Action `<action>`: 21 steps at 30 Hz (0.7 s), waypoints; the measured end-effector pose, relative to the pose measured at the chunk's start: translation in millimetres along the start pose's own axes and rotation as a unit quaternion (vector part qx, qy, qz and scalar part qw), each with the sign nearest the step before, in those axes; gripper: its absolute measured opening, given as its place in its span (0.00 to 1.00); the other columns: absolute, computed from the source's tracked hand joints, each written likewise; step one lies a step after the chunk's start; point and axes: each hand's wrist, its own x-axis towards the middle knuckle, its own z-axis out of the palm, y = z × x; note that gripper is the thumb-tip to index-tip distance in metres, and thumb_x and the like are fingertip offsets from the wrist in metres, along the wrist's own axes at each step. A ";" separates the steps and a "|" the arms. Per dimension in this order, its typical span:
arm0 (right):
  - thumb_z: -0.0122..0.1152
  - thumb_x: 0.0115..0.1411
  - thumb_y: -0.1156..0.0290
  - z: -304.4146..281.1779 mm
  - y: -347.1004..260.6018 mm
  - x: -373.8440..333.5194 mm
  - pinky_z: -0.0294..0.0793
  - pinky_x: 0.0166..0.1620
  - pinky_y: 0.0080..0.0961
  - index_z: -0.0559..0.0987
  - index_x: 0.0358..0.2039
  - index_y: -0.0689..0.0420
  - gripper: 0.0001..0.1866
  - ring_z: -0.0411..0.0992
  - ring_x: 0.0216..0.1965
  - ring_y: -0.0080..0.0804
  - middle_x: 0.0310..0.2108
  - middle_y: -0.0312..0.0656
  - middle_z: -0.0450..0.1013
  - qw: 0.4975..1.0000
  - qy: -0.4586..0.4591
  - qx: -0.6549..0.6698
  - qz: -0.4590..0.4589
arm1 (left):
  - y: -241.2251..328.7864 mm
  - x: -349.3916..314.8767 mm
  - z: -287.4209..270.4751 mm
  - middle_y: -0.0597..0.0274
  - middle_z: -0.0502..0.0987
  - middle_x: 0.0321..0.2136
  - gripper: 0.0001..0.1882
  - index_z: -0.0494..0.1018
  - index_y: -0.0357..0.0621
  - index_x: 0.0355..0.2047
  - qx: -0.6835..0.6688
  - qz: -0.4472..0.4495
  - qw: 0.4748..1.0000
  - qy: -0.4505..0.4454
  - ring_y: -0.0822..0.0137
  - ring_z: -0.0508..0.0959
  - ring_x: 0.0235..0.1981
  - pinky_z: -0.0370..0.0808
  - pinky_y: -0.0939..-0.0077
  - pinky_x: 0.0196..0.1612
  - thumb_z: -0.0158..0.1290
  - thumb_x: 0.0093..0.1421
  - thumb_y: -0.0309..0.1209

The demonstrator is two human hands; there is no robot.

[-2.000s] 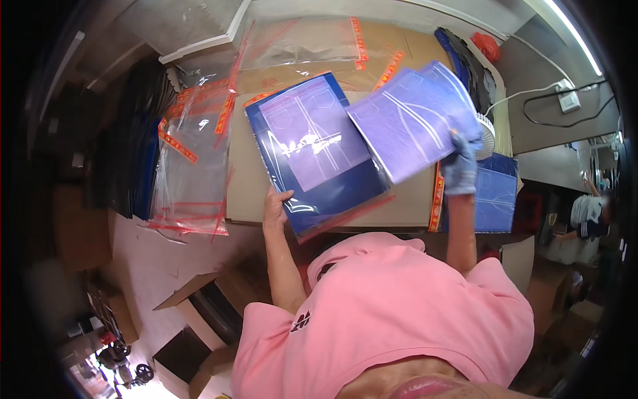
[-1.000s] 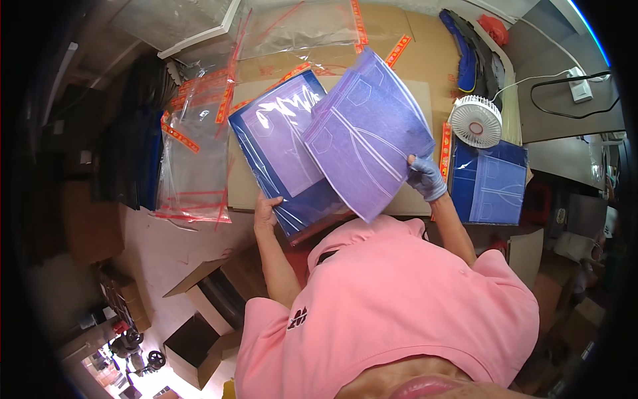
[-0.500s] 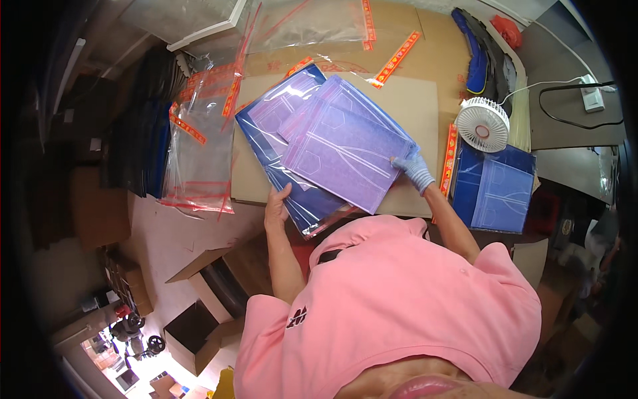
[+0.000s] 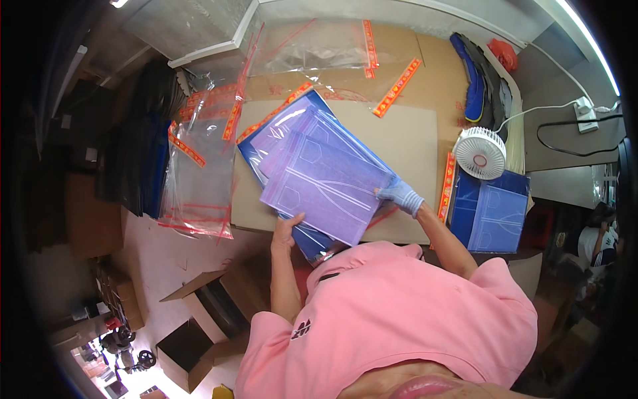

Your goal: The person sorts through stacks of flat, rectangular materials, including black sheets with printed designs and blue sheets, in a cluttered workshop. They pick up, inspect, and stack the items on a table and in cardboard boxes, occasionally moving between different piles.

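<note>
Left hand: bare left hand (image 4: 287,229) flat at near edge of the purple sheet, fingers spread and lightly pinching that edge.
Right hand: gloved right hand (image 4: 399,195), fingers closed on the sheet's right corner.
Item held: purple translucent sheet (image 4: 325,184), white line pattern printed on it, lying tilted on top of the stack, centre of the cardboard work surface (image 4: 409,143).
Beneath: blue stack (image 4: 312,243) of similar bagged sheets, edges showing on the left and near sides.
Handling, judged: light, thin, flexible; likely slick plastic, prone to sliding off the stack and bending if lifted by one corner. Best taken at two opposite edges, as now.
Left of surface: clear bags with red strips (image 4: 199,179), loose pile, overhanging the table edge.
Far side: more clear bags (image 4: 312,53).
Right: small white fan (image 4: 480,153); second blue stack (image 4: 490,211) just near of it.
</note>
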 end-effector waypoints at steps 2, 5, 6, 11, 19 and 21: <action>0.65 0.47 0.67 -4.3 -8.0 5.9 0.68 0.45 0.23 0.64 0.52 0.64 0.33 0.67 0.39 0.24 0.40 0.39 0.70 1.000 -0.002 -0.021 0.011 | 6.3 -2.2 2.7 0.59 0.72 0.39 0.30 0.64 0.38 0.48 0.004 0.018 1.000 -0.013 0.61 0.72 0.40 0.70 0.68 0.46 0.58 0.41 0.17; 0.65 0.47 0.67 -2.6 -21.0 11.7 0.68 0.45 0.23 0.64 0.52 0.65 0.33 0.67 0.39 0.25 0.40 0.39 0.71 1.000 -0.025 -0.005 -0.008 | 21.1 -0.5 2.6 0.59 0.71 0.39 0.30 0.64 0.38 0.47 -0.011 0.000 0.999 -0.040 0.62 0.72 0.41 0.70 0.68 0.46 0.57 0.40 0.17; 0.65 0.47 0.67 -0.2 -22.2 11.1 0.68 0.46 0.23 0.64 0.52 0.65 0.33 0.67 0.39 0.26 0.40 0.39 0.71 0.999 -0.038 0.012 -0.020 | 23.0 2.3 -0.5 0.59 0.71 0.39 0.30 0.64 0.38 0.47 -0.008 -0.002 0.999 -0.050 0.62 0.72 0.41 0.70 0.69 0.46 0.57 0.40 0.17; 0.63 0.47 0.66 27.6 -1.5 15.8 0.70 0.40 0.25 0.67 0.45 0.67 0.28 0.71 0.36 0.33 0.34 0.47 0.72 0.980 0.076 -0.161 0.089 | 25.6 18.5 -14.4 0.59 0.71 0.41 0.29 0.63 0.37 0.48 -0.062 -0.015 0.997 -0.031 0.62 0.72 0.42 0.70 0.70 0.46 0.59 0.44 0.21; 0.66 0.40 0.56 45.6 -10.9 29.6 0.60 0.55 0.30 0.57 0.55 0.67 0.45 0.60 0.53 0.47 0.50 0.57 0.61 0.886 0.216 -0.394 0.116 | 23.8 35.5 -6.7 0.56 0.73 0.39 0.27 0.65 0.34 0.46 -0.048 -0.028 0.998 0.014 0.62 0.74 0.39 0.71 0.67 0.43 0.59 0.45 0.24; 0.67 0.40 0.58 42.3 -8.5 31.6 0.62 0.53 0.30 0.57 0.55 0.66 0.45 0.63 0.50 0.46 0.48 0.55 0.64 0.889 0.219 -0.391 0.097 | 26.8 34.9 -5.0 0.57 0.73 0.38 0.26 0.66 0.33 0.45 -0.042 -0.025 0.999 0.014 0.63 0.74 0.38 0.71 0.68 0.43 0.59 0.44 0.23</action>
